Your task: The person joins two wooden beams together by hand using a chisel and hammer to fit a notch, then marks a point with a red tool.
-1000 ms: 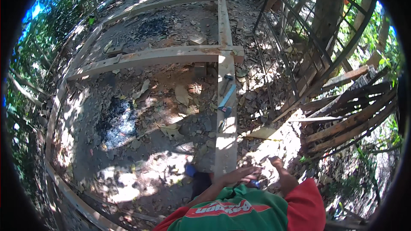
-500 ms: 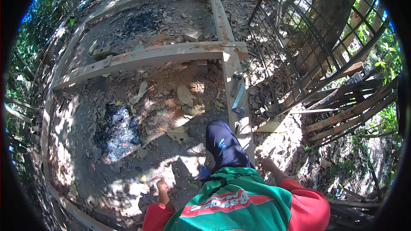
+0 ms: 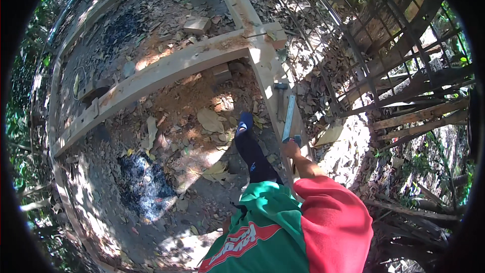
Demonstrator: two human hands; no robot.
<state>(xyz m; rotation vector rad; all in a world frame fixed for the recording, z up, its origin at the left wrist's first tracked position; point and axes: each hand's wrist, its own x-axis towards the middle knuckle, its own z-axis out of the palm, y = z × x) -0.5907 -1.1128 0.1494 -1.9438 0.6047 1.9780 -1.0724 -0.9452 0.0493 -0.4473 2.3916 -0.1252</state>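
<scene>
My right hand (image 3: 291,148) is down on the wooden beam, just below the dark handle of a try square (image 3: 289,116). Its fingers look closed, but whatever is in them is hidden. The square's pale blade lies along the beam, pointing away from me. Beside the blade rests a hammer (image 3: 280,102), its dark head at the far end. Of my left hand (image 3: 226,224) only a sliver shows next to my green shirt, so its fingers are hidden. The beam (image 3: 265,73) joins a crosspiece (image 3: 166,73) in a notched corner.
A wood block (image 3: 197,25) lies beyond the crosspiece, and another block (image 3: 221,73) sits under it. To the right leans a rusty metal grid (image 3: 348,35), with stacked poles (image 3: 424,116) below. Ash (image 3: 144,184) and dry leaves cover ground inside the frame. My foot (image 3: 245,120) stands beside the beam.
My right hand has moved forward from beside my body to the beam near the square's handle. My left hand has drawn back mostly behind my shirt. My view has shifted, and my foot now shows.
</scene>
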